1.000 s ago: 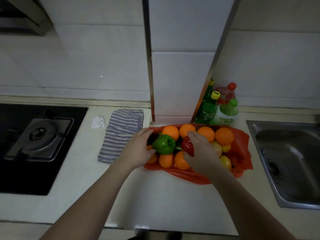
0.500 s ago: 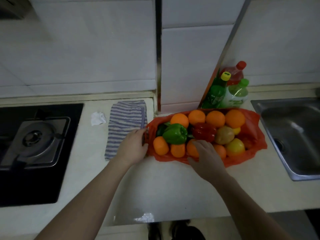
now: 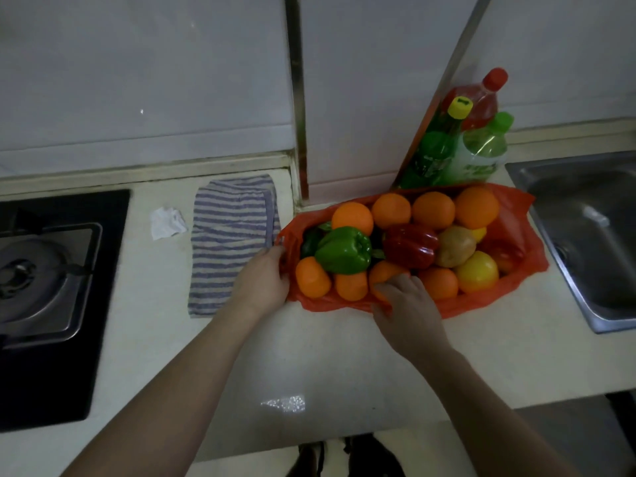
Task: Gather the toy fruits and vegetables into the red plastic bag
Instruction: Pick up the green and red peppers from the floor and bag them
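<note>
we saw a pale countertop (image 3: 309,356) bearing a striped cloth (image 3: 230,242), crumpled paper (image 3: 167,222), three bottles (image 3: 461,149) and the red bag (image 3: 516,215).

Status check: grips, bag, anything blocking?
Left grip holds red plastic bag left edge; right grip pinches near edge. Toy produce heaped in open bag. Nothing blocking.

The view is dim and murky. A flat grey light leaves the wall tiles (image 3: 137,80) dull. One small speckled glare sits on the tabletop (image 3: 309,366) at 6 o'clock. The hob (image 3: 51,373) at 9 o'clock sinks to near black. Only the red plastic bag (image 3: 516,215) and its contents keep saturated colour. Soft blur smears the edges, and straight lines lean outward at 1 o'clock — wide-angle bending.
</note>
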Demonstrator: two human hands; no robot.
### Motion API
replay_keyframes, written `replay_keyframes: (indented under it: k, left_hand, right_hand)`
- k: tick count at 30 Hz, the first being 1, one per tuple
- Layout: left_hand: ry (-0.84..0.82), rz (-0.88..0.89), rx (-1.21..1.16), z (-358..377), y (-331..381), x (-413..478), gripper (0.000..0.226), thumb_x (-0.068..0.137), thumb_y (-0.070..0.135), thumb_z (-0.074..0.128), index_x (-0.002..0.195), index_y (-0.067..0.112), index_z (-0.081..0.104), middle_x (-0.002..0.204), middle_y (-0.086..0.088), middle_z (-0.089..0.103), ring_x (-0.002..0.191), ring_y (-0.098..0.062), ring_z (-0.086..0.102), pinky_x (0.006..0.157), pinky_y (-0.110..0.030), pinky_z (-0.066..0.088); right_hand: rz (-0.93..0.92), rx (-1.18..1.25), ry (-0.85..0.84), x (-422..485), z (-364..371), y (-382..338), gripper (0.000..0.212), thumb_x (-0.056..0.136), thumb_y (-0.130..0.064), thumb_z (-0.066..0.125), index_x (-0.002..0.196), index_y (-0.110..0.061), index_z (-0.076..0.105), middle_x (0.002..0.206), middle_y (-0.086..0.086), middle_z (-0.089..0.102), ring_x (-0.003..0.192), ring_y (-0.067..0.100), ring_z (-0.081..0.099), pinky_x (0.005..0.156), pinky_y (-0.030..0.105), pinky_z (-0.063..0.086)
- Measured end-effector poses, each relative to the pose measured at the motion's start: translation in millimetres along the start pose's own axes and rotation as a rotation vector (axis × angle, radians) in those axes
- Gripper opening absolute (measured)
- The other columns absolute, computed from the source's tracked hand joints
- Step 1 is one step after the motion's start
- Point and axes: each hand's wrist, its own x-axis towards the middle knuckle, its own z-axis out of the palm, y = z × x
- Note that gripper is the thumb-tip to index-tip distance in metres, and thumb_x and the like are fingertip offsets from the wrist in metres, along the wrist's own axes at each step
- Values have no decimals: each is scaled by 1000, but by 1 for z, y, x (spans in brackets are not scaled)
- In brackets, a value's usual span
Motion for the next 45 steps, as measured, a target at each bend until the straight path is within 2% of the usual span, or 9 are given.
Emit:
replay_keyframes:
  k: [3, 7, 13, 20, 23, 31, 37, 40, 45]
  left_hand:
    - [2, -26, -14, 3, 2, 2, 36, 85, 15, 55, 121, 17, 58, 107, -9, 62, 94, -27, 61, 76, -36, 50]
    - [41, -35, -16, 5, 3, 3, 22, 86, 15, 54, 107, 20, 59, 94, -3, 63, 82, -21, 60, 64, -31, 44]
    - [36, -35, -17, 9, 1, 3, 9, 86, 13, 52, 88, 20, 58, 73, 1, 63, 64, -17, 58, 51, -28, 37]
    - [67, -74, -31, 8, 8, 1, 10, 88, 13, 51, 87, 21, 57, 76, 2, 62, 68, -18, 58, 58, -33, 45]
    - [94, -64, -48, 2, 10, -1, 12, 85, 9, 53, 85, 20, 58, 77, 2, 63, 70, -18, 58, 60, -32, 45]
    - [245, 0, -105, -33, 26, -4, 19, 81, 0, 56, 88, 17, 62, 84, 7, 60, 76, -9, 53, 63, -21, 35]
    - [296, 34, -106, -56, 44, -2, 20, 82, 2, 58, 91, 18, 64, 89, 7, 61, 79, -8, 53, 68, -17, 34]
    - [328, 77, -113, -65, 51, 1, 18, 82, 2, 58, 90, 18, 64, 92, 5, 63, 82, -9, 55, 73, -20, 39]
    - [382, 125, -118, -80, 64, 3, 15, 83, 5, 58, 87, 18, 62, 88, 5, 61, 81, -10, 54, 70, -22, 37]
  right_hand:
    - [37, -17, -35, -6, 7, -1, 24, 75, -18, 73, 99, -17, 69, 95, 0, 61, 85, 18, 51, 70, 25, 40]
    - [88, -40, -66, -10, 18, 1, 22, 81, -23, 69, 102, -19, 69, 95, 0, 59, 83, 18, 53, 67, 26, 43]
    - [138, -105, -21, -10, 25, 3, 10, 75, -17, 72, 85, -18, 71, 82, 0, 52, 74, 18, 47, 56, 26, 40]
    - [151, -153, 20, -11, 30, 5, 7, 73, -12, 74, 68, -16, 70, 75, -1, 45, 68, 14, 38, 53, 26, 33]
    - [144, -137, 27, -11, 30, 4, 7, 74, -13, 74, 69, -16, 70, 76, -1, 46, 68, 14, 40, 52, 27, 37]
    - [127, -86, 49, -7, 8, -1, 14, 82, -18, 65, 69, -15, 66, 79, -2, 45, 72, 14, 42, 54, 31, 45]
    - [132, -79, 51, -3, -10, -5, 14, 85, -20, 62, 74, -16, 67, 82, -3, 45, 75, 13, 43, 58, 29, 47]
    - [131, -68, 69, 0, -16, -5, 14, 85, -21, 63, 73, -15, 67, 82, -4, 44, 75, 13, 43, 57, 29, 46]
    - [124, -52, 104, 3, -24, -7, 13, 83, -20, 63, 71, -16, 66, 81, -5, 42, 72, 12, 41, 55, 24, 38]
